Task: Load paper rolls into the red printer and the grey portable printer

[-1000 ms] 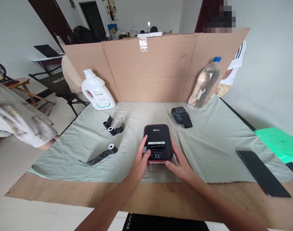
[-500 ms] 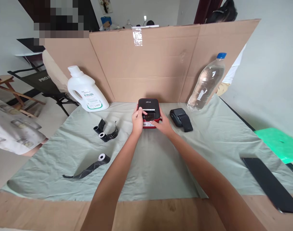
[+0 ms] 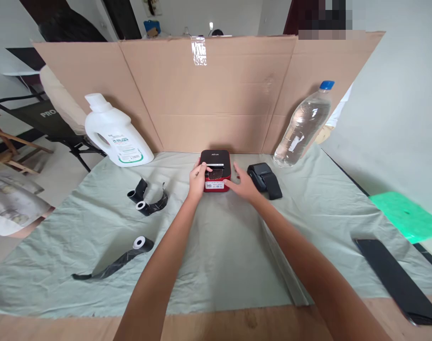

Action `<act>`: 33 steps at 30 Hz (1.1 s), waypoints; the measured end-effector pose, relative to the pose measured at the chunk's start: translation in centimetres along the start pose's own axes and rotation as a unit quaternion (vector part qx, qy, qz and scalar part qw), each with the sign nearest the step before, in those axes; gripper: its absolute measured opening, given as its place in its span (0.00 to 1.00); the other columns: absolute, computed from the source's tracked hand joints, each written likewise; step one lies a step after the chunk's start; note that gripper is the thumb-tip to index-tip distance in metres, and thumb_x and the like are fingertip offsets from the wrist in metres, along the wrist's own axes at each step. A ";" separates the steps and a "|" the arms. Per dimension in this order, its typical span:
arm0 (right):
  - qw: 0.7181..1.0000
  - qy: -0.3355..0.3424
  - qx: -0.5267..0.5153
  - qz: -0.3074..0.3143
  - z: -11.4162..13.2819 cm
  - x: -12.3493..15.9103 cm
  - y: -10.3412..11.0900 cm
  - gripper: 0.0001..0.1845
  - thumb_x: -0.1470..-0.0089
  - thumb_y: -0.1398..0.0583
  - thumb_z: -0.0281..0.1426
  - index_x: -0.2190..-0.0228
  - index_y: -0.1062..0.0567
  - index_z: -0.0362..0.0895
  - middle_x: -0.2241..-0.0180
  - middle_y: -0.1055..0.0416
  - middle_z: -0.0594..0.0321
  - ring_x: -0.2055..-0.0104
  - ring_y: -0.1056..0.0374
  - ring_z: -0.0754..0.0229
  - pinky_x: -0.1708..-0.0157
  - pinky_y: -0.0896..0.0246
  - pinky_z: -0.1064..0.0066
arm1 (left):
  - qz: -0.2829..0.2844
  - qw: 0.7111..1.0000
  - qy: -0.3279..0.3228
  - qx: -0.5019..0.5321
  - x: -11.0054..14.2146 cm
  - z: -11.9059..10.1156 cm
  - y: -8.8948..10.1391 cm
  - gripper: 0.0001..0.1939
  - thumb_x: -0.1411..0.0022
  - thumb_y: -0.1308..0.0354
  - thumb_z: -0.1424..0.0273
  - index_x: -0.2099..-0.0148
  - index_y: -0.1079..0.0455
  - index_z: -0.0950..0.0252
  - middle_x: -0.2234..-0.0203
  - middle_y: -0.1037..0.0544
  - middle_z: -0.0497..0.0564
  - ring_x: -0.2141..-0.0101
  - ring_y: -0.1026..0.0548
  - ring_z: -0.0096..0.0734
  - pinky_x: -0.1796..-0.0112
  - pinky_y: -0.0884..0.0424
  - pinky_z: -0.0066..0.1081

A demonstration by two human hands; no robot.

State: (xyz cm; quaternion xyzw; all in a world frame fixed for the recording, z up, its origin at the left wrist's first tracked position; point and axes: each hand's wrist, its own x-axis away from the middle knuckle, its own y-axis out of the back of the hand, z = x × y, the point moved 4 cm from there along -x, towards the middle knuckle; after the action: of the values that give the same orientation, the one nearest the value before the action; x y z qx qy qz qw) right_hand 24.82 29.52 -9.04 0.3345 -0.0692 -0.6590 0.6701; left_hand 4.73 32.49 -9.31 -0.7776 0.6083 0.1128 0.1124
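Observation:
A small red and black label printer (image 3: 215,157) rests on the cloth in front of the cardboard, with a dark strip at its front slot and a white sticker below. My left hand (image 3: 198,178) grips its left side, one finger reaching over the top near the slot. Beside the right front corner is my right hand (image 3: 243,183), open, fingers spread off the side and thumb at or close to the corner. Just right of that hand lies a smaller black device (image 3: 259,176) with a black strip hanging from it.
Three black rolls, one a nearer roll (image 3: 143,244) with its strip trailing, lie at left. A white jug (image 3: 118,137) and a clear bottle (image 3: 303,127) lean on the cardboard (image 3: 209,104). A dark flat panel (image 3: 397,279) lies at right, near a green sheet (image 3: 408,215).
My right hand has loosened from the printer's right side, its fingers now spread away. My left hand keeps its hold. The view has shifted slightly.

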 end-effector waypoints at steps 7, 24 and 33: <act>0.918 -0.195 0.334 -0.084 -3.5 1.7 8.8 0.55 0.51 0.35 0.44 0.31 0.49 0.36 0.41 0.36 0.36 0.39 0.40 0.33 0.41 0.45 0.44 | -0.073 0.995 -0.050 -0.049 4.1 -0.1 2.5 0.08 0.32 0.47 0.66 0.56 0.28 0.60 0.42 0.27 0.57 0.32 0.40 0.41 0.36 0.39 0.41; 0.937 -0.238 0.250 -0.056 5.2 14.2 7.2 0.59 0.52 0.36 0.45 0.29 0.56 0.39 0.48 0.30 0.45 0.47 0.31 0.40 0.52 0.36 0.57 | 0.063 0.909 -0.208 -0.355 2.9 -6.5 0.0 0.12 0.35 0.43 0.76 0.59 0.20 0.56 0.57 0.17 0.49 0.48 0.27 0.44 0.43 0.40 0.47; 0.943 -0.225 0.238 -0.060 8.1 20.1 5.3 0.57 0.52 0.36 0.45 0.29 0.55 0.41 0.48 0.30 0.47 0.47 0.31 0.40 0.51 0.35 0.55 | 0.062 0.900 -0.236 -0.361 13.0 -5.1 1.9 0.10 0.31 0.46 0.71 0.53 0.24 0.59 0.50 0.21 0.54 0.47 0.27 0.43 0.46 0.34 0.43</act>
State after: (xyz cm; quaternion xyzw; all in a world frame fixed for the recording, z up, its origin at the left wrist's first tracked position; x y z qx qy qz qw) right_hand 27.37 7.44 -7.03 0.3305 -0.3533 -0.7202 0.4972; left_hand 6.09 18.50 -8.59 -0.6759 0.5285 0.5118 -0.0433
